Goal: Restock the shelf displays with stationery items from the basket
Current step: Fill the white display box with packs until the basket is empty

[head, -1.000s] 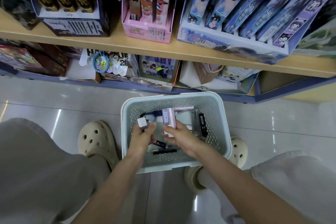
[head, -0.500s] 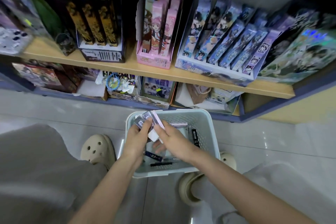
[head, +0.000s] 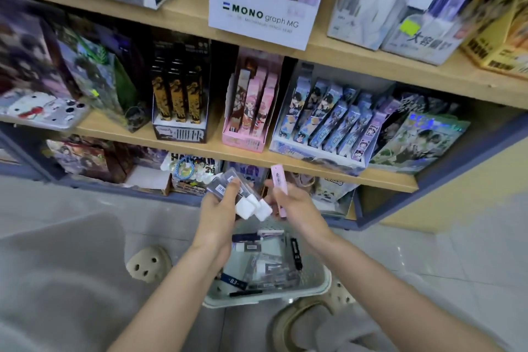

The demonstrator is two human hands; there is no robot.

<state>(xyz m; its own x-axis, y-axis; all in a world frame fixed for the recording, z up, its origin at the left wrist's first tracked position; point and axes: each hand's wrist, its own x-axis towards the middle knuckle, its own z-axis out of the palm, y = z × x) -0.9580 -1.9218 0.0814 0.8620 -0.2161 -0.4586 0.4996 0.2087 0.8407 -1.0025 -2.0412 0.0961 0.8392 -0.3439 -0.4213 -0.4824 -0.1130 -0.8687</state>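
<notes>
Stock in hand, placing pending: left hand grips clear white-capped packs, right hand pinches pink pack, above basket; next, find matching display on shelf

the basket, low in the frame, is pale mint with a grid of small holes. above it the clear packs have white caps and the slim pack is pale pink. at mid-frame the black display box holds gold-patterned cartons; the pink display box sits right of it. the shelf boards are light wood, the shelf frame grey-blue. the clog, lower left, is cream.
</notes>
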